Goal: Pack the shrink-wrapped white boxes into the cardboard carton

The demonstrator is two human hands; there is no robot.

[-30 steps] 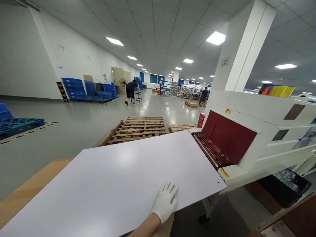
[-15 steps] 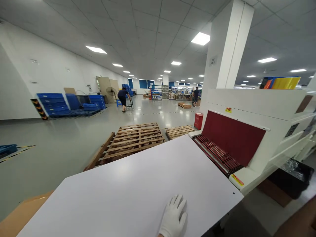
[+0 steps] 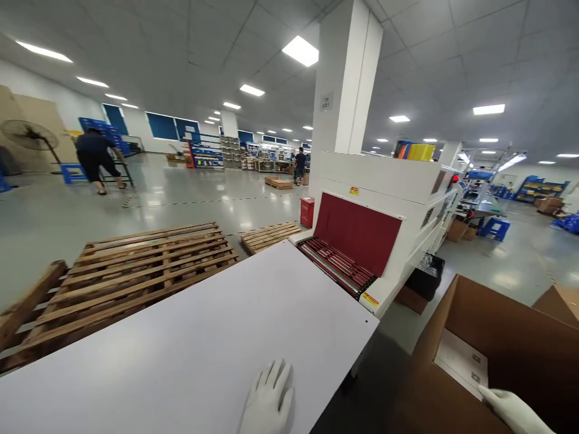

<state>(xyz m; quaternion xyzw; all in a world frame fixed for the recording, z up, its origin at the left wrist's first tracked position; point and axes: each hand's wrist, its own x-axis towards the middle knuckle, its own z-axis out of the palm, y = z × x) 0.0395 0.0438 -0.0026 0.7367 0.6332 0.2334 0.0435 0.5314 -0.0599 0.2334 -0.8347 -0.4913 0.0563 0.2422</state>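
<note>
My left hand (image 3: 268,402), in a white glove, lies flat with its fingers spread on the near edge of a large white table top (image 3: 194,337). My right hand (image 3: 513,410), also gloved, reaches into an open cardboard box (image 3: 493,328) at the lower right. Its fingertips are at the edge of a white printed sheet (image 3: 461,361) lying inside the box. Neither hand grips anything.
The table butts against a white machine (image 3: 384,187) with a red opening and rollers (image 3: 337,265). Wooden pallets (image 3: 136,265) lie on the floor to the left. A white pillar (image 3: 344,78) stands behind the machine. A person (image 3: 96,158) walks at the far left, another (image 3: 299,164) stands far off.
The view has swung to the right, bringing the cardboard box into sight. My right hand has come into view, reaching into the box. My left hand stays flat on the table.
</note>
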